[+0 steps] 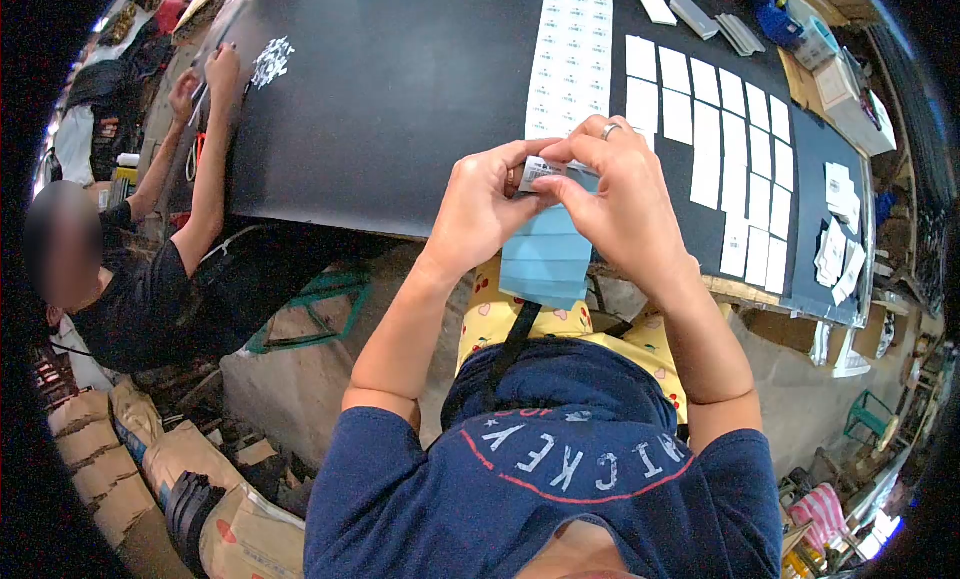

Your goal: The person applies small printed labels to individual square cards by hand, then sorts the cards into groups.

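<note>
Between my left hand (480,201) and my right hand (628,194), a small white printed label (541,172) is pinched near the table's front edge. The fingers of both hands are closed around it, with the right thumb lying across its front. A ring shows on a right-hand finger. Just beneath my hands hangs a stack of overlapping light blue cards (545,254); whether a finger touches it is hidden. Beyond my hands, a long white sheet of printed labels (570,59) runs away across the black table (390,109).
White cards (707,129) lie in rows right of the sheet, with loose white pieces (838,249) farther right. A pile of small white scraps (271,62) lies at left. Another person (140,269) sits at the left edge, arms over the table. Boxes (850,99) stand at back right.
</note>
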The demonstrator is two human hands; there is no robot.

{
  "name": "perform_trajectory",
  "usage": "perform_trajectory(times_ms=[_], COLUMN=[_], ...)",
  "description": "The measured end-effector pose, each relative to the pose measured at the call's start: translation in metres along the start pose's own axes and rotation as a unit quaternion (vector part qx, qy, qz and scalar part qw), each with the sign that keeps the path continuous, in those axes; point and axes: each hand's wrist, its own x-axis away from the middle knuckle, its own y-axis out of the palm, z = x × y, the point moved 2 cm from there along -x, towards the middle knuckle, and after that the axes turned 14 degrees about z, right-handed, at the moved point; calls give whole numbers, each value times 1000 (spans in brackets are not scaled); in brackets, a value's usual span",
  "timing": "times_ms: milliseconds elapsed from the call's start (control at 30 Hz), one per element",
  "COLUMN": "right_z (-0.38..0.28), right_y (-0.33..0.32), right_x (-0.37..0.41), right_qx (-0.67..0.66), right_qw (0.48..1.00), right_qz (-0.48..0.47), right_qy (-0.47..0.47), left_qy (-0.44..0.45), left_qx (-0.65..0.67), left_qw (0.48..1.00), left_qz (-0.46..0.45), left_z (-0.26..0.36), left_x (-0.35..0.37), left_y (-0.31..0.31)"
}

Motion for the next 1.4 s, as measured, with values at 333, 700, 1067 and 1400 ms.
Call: perform_trajectory(times_ms=[333, 700, 1067, 1400], right_z=[2, 3, -11, 126], right_y=[1, 4, -16, -202], right_x=[0, 20, 57, 26], right_qx=[-34, 25, 49, 19], right_qw=[999, 976, 959, 937], right_qz=[25, 121, 120, -277], right_qy=[23, -177, -253, 213], left_qy=[-6, -71, -111, -91], left_qx=[-46, -13, 55, 104], left_qw=[999, 996, 988, 989], left_qz=[-13, -42, -97, -44], left_z=[3, -3, 0, -2], left_x=[-2, -7, -6, 2], left_y=[-1, -8, -15, -25])
